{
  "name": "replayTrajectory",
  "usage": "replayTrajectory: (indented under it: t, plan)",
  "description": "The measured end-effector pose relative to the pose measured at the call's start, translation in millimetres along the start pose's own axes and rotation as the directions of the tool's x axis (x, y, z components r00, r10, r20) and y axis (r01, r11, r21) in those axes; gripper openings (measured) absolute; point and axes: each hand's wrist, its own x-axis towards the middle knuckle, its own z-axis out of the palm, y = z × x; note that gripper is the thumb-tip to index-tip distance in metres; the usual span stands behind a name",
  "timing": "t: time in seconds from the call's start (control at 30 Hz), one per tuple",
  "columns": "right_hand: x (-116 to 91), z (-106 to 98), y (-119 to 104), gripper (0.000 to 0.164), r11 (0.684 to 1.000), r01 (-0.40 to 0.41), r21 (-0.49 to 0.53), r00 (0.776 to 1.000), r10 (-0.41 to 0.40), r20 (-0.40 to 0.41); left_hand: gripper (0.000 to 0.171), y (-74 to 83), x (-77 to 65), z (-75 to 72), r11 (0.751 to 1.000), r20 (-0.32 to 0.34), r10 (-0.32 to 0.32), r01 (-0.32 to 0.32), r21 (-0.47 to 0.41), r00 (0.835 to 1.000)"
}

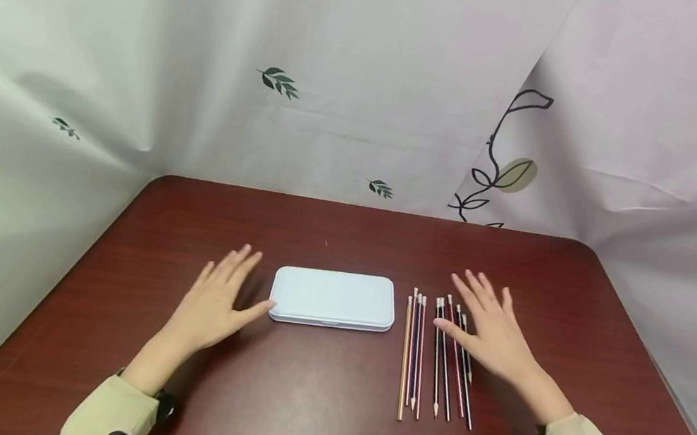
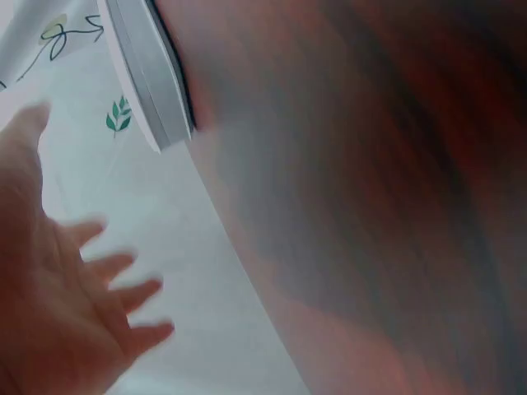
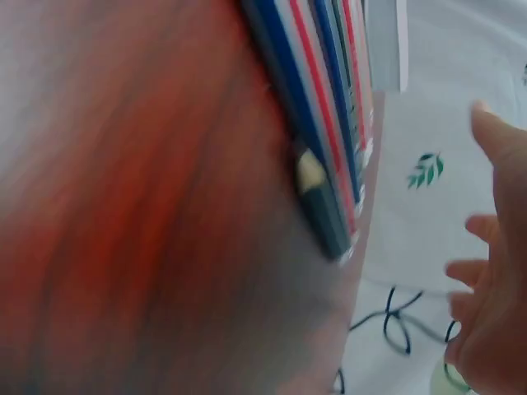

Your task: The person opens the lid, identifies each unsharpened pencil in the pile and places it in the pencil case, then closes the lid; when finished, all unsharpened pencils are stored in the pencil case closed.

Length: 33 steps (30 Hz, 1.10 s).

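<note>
A closed white flat case (image 1: 332,298) with rounded corners lies near the middle of the table. To its left my left hand (image 1: 211,306) is held with fingers spread, its thumb tip overlapping the case's left edge in the head view. The case's side (image 2: 148,70) shows above that hand in the left wrist view. Right of the case, several pencils (image 1: 413,355) lie side by side, and another loose group of pencils (image 1: 451,363) is just beyond them. My right hand (image 1: 492,335) hovers over this second group with fingers spread, holding nothing. One short dark pencil (image 3: 321,206) shows its sharpened tip.
The dark red-brown wooden table (image 1: 315,412) has rounded far corners. Pale cloth (image 1: 349,90) with leaf prints hangs behind it and along both sides. Light sleeves (image 1: 111,412) and dark wrist bands are on both forearms.
</note>
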Motion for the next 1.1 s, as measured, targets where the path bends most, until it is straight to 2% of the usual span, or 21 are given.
replayTrajectory:
  t: [0.17,0.27,0.37,0.47,0.6,0.63,0.7,0.87,1.0,1.1]
  plan:
    - [21,8,-21,0.08,0.992,0.119,0.051,0.988,-0.124,0.095,0.097,15.9,14.7,8.8,0.996,0.126,0.089,-0.088,-0.014,0.988]
    - [34,11,-36,0.079,0.978,0.179,0.105,0.964,-0.196,0.179,0.104,23.3,26.3,12.8,0.991,0.169,0.13,-0.133,0.001,0.977]
    - [45,15,-51,0.078,0.964,0.229,0.137,0.932,-0.258,0.257,0.101,27.3,36.0,15.7,0.979,0.194,0.18,-0.196,0.064,0.964]
    - [56,20,-67,0.078,0.951,0.29,0.111,0.904,-0.31,0.295,0.093,29.1,42.5,16.5,0.964,0.215,0.215,-0.242,0.107,0.952]
    - [68,29,-88,0.078,0.921,0.389,-0.004,0.878,-0.37,0.303,0.087,32.1,48.2,15.0,0.969,0.242,0.211,-0.235,0.075,0.947]
    - [71,32,-93,0.078,0.905,0.422,-0.053,0.869,-0.386,0.309,0.086,32.1,49.3,14.9,0.971,0.248,0.208,-0.23,0.062,0.946]
    - [76,38,-105,0.076,0.854,0.494,-0.163,0.846,-0.43,0.314,0.086,31.9,51.3,14.6,0.974,0.261,0.204,-0.222,0.041,0.944]
    - [83,49,-131,0.077,0.675,0.615,-0.406,0.788,-0.516,0.336,0.086,29.9,55.8,16.2,0.975,0.279,0.217,-0.223,-0.008,0.936]
    - [86,53,-149,0.078,0.57,0.672,-0.473,0.74,-0.537,0.404,0.086,28.6,56.6,17.2,0.978,0.289,0.208,-0.206,-0.038,0.934]
    - [85,54,-162,0.067,0.511,0.711,-0.483,0.703,-0.538,0.465,0.085,28.9,56.3,16.1,0.977,0.284,0.212,-0.207,-0.05,0.935]
